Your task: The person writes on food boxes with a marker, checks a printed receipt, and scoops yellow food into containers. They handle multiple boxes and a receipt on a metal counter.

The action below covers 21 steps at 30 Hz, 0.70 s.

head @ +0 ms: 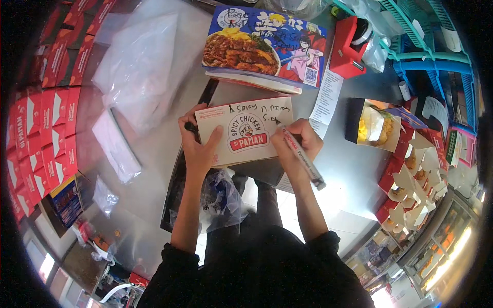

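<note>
A white cardboard food box [246, 131] with a printed chicken logo lies in front of me, tilted slightly. My left hand [200, 142] holds its left side, thumb on top, with a black marker cap [190, 126] by the fingers. In my right hand [298, 142] is a permanent marker [302, 158], its tip on the lid near black handwriting at the upper right. Behind the box lies a blue printed food box [262, 46] with handwriting on it. A long paper receipt [327, 96] lies partly beneath, to the right.
Clear plastic bags [142, 69] and a white packet [115, 146] lie left, beside stacked red boxes [42, 142]. A red tape dispenser [346, 50] stands back right. Open food boxes [414, 177], one holding fried food [375, 127], and teal and blue baskets [435, 57] are at right.
</note>
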### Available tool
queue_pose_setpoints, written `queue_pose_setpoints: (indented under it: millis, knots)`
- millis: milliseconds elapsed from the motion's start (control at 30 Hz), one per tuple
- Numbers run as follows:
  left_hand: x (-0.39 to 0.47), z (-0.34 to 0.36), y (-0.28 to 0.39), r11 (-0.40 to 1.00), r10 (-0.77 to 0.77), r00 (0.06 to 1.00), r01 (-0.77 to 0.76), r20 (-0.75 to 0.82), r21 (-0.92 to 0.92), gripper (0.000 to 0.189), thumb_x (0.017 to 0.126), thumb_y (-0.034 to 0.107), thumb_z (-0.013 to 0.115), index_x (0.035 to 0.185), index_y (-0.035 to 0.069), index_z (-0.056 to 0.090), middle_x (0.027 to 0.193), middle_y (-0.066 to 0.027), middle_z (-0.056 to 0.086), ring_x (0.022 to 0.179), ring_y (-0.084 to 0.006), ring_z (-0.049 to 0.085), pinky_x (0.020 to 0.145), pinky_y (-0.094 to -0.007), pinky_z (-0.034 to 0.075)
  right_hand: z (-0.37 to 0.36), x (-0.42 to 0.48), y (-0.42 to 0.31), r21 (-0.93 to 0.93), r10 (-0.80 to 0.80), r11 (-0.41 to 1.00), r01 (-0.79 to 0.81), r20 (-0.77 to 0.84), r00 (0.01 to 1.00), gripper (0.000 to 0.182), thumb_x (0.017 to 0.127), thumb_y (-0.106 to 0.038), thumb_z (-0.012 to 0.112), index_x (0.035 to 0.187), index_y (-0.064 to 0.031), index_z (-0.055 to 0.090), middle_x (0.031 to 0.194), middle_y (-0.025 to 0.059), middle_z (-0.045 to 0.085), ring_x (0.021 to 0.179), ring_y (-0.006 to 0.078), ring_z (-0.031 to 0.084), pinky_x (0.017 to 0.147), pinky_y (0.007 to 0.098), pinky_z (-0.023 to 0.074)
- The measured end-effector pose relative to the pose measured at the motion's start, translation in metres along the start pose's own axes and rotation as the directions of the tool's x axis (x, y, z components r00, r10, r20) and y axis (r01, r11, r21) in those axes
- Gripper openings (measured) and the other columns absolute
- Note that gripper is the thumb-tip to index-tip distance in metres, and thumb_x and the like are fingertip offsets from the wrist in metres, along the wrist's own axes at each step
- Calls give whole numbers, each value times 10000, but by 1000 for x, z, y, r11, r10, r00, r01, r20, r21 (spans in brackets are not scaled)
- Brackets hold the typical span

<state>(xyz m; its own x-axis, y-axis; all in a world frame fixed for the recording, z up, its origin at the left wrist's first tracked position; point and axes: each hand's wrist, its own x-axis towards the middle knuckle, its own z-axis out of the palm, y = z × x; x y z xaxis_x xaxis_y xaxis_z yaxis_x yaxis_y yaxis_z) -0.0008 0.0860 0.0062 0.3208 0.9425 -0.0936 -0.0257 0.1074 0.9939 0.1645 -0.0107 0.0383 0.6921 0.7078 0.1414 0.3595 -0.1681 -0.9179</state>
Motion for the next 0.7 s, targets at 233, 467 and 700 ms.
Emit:
queue_pose_setpoints:
  millis: [233,467,700]
  knots:
    - [-1,-1,-1,1000,-3,1000,3,4,12,401,752,-42,612,938,68,274,1231,-197,396,1149,-243,445,965,-341,365,2,0,-5,-3,-18,1000,17,-79,997,228,637,1,686,654,-36,462,566,64,501,478,106,489,471,221,394]
    - [-1,0,1,1000,-18,1000,18,-2,13,409,751,-39,616,938,76,271,1230,-195,394,1147,-243,443,965,-342,364,4,-3,0,-37,-67,997,64,-94,993,207,674,5,662,678,-44,461,590,0,473,555,33,418,511,183,347]
    - [-1,-1,1,999,-20,1000,20,-10,46,411,741,-49,614,938,74,275,1229,-194,393,1123,-232,455,955,-338,372,1,-1,-5,-5,-6,1000,5,-67,998,207,660,-3,669,667,-39,465,577,12,480,539,47,430,498,196,357]
